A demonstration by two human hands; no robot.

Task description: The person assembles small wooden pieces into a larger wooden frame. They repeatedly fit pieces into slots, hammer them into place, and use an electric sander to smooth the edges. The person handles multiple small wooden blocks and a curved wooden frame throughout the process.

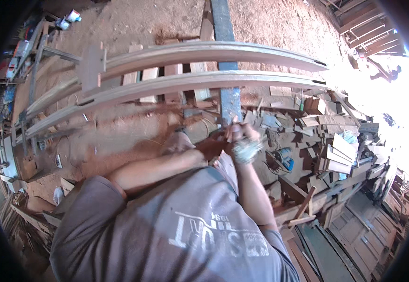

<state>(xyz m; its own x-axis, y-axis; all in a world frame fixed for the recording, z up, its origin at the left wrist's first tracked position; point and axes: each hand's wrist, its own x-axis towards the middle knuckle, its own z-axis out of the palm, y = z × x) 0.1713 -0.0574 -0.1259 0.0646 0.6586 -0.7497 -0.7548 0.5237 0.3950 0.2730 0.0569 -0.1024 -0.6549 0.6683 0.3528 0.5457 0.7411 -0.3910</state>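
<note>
Two wooden beams [185,86] cross a blue-grey bar [230,102] above littered floor [120,23]; hands [237,134] together, grip too blurred to tell.

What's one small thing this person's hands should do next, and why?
I'd probably steady the right hand near the left hand before reaching for the nearer long, narrow, pale wooden beam: the hands are close together, the right is blurred, and neither touches the beam. What they hold, if anything, is unclear.

Here on the wearer's grey, short-sleeved fabric T-shirt [148,235], big pale block letters [218,239] spread across the front, patchy, upside down in this view, with small pale digits [222,218] just above.
</note>
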